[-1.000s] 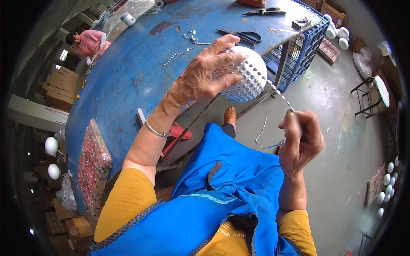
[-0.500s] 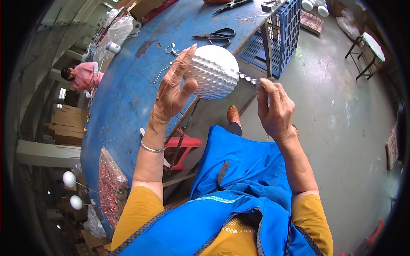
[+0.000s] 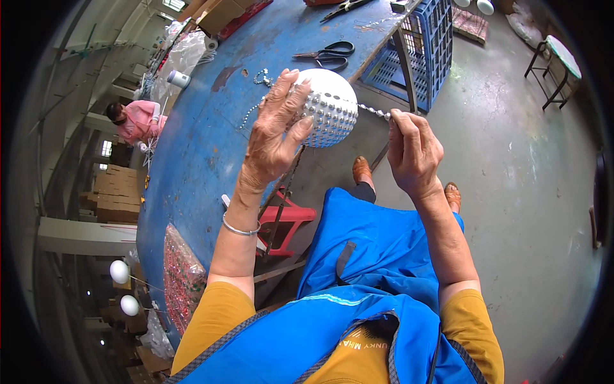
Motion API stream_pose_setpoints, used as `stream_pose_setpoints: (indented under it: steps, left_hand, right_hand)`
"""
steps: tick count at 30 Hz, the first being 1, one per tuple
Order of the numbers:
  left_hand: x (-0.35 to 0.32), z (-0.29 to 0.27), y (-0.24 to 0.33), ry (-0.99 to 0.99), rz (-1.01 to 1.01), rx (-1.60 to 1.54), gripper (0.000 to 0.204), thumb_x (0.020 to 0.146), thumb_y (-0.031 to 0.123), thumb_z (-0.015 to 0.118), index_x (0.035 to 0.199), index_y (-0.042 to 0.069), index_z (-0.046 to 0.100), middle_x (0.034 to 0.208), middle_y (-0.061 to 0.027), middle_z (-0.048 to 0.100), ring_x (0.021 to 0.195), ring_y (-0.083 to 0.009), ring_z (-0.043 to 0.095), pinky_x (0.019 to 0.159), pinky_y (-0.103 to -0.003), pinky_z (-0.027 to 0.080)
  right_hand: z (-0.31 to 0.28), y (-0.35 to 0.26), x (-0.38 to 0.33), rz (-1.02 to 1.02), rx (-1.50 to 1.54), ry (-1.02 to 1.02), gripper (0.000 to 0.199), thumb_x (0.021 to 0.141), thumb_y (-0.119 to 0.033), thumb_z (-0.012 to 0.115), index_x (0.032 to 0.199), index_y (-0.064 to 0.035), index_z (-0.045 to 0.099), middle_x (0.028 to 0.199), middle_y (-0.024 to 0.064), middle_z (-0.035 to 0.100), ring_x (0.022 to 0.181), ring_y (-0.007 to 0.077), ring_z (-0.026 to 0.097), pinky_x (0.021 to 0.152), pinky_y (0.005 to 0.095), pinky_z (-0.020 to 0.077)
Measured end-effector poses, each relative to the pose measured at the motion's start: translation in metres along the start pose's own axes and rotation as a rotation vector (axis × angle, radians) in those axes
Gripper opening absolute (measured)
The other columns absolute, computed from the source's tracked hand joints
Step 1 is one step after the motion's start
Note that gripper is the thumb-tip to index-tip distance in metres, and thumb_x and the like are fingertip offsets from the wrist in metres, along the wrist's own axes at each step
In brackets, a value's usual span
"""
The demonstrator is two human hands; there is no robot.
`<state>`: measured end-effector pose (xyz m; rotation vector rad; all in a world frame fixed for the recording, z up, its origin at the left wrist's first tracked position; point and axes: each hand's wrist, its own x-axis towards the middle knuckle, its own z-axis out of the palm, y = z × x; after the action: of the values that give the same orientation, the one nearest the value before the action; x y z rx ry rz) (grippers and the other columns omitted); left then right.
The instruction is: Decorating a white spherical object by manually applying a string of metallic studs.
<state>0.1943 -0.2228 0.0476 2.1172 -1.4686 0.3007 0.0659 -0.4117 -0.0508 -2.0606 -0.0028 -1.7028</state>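
Observation:
A white ball [image 3: 332, 83] is held up over the near edge of the blue table by my left hand [image 3: 275, 131], its fingers and thumb curved round the ball's left side. Rows of silver beads cover the ball's lower part, while its top is plain white. From the right side of the ball a short bead string [image 3: 373, 111] stretches out taut. My right hand [image 3: 414, 150] pinches the far end of that string between thumb and fingertips. Behind the left hand, a loose bead chain [image 3: 262, 78] lies on the table.
Black-handled scissors [image 3: 329, 56] and pliers [image 3: 347, 9] lie on the blue table [image 3: 192, 137]. A blue crate [image 3: 430, 57] stands beyond the table edge, a red stool [image 3: 291, 221] beneath. A bag of red beads [image 3: 182, 275] lies at left. Another person [image 3: 137, 121] works across the table.
The ball has turned in my left hand, and its bead rows now show sharply instead of smeared. The bead string stays stretched to my right hand. The whole view has shifted slightly.

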Motion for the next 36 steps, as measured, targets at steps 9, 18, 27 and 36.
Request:
stream_pose_setpoints:
  steps: [9,18,27,36]
  left_hand:
    - [0.004,0.011,0.017,0.149,0.015,0.035,0.07,0.069,0.039,0.08,0.128,0.011,0.056,0.14,-0.0205,0.04,0.128,-0.0338,0.042,0.106,-0.044,0.035]
    - [0.005,0.008,0.024,0.158,0.183,0.379,0.074,0.059,0.033,0.087,0.125,0.013,0.06,0.133,-0.0179,0.046,0.118,-0.0311,0.051,0.096,-0.042,0.047]
    - [0.007,0.002,0.015,0.165,0.103,0.03,0.068,0.058,0.032,0.087,0.118,0.011,0.063,0.133,-0.016,0.046,0.119,-0.0302,0.05,0.097,-0.042,0.045]
    - [0.007,-0.002,0.004,0.132,0.135,-0.029,0.066,0.056,0.029,0.087,0.116,0.012,0.065,0.131,-0.0155,0.048,0.119,-0.031,0.05,0.098,-0.042,0.046]
  right_hand:
    - [0.006,-0.009,0.012,0.502,0.512,-0.1,0.017,0.086,0.002,0.059,0.102,0.0031,0.058,0.077,0.0092,0.063,0.066,0.0139,0.063,0.056,0.0247,0.0502]
    - [-0.005,-0.003,0.082,0.534,0.625,-0.738,0.015,0.086,-0.003,0.058,0.1,0.0015,0.062,0.071,0.0051,0.061,0.057,0.0086,0.057,0.05,0.0214,0.0451]
    - [0.02,0.002,0.041,-0.347,0.01,-0.185,0.041,0.072,-0.001,0.066,0.113,-0.0067,0.066,0.079,0.0042,0.057,0.059,0.0131,0.056,0.05,0.0255,0.0478]
    - [0.023,0.016,0.034,-0.321,0.014,-0.159,0.042,0.071,0.001,0.065,0.113,-0.0027,0.065,0.083,0.0072,0.061,0.066,0.0151,0.061,0.053,0.0263,0.0496]
